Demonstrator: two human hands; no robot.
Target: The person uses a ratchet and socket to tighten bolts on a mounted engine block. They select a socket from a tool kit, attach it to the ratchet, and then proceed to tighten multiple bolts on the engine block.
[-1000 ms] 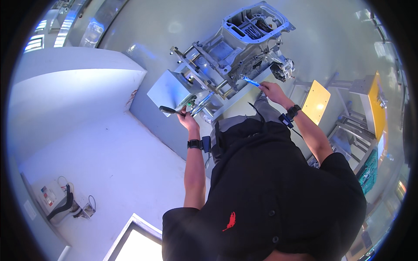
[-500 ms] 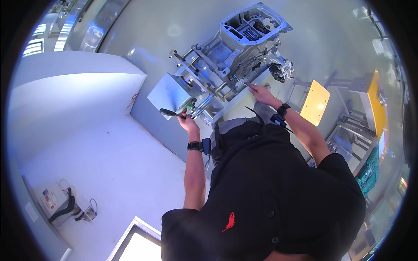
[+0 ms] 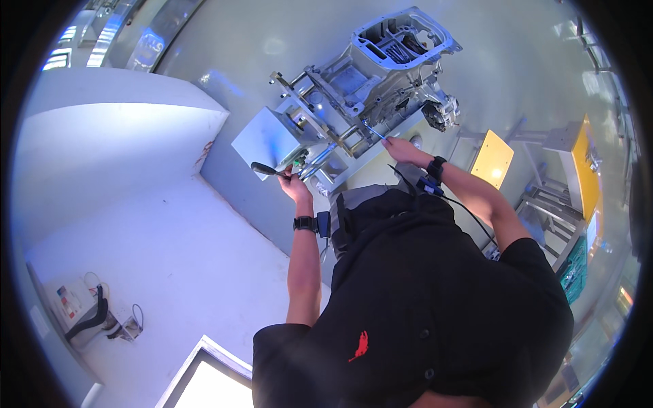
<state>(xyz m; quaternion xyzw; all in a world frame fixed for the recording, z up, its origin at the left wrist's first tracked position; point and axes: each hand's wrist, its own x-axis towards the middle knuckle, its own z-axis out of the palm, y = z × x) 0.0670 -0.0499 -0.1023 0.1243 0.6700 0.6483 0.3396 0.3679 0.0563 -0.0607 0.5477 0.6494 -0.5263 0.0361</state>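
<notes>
My left hand is closed round a black-handled tool, whose thick end points to the left; its working end is hidden by my fingers. Just beyond that hand are a metal bar and a grey box on the stand. My right hand pinches a slim metal rod-like tool. Its far end reaches the near side of a cast metal gearbox housing; whether it touches a fastener there is too small to tell. The housing rests in a metal frame, with its open cavity facing up.
A yellow panel stands right of my right forearm, with a metal rack and a green tray beyond. A white wall-like block fills the left. A dark cable hangs by my right side.
My right hand has shifted slightly down and left, and its tool's angle has changed a little. My left hand keeps hold of the black-handled tool, nearly in place.
</notes>
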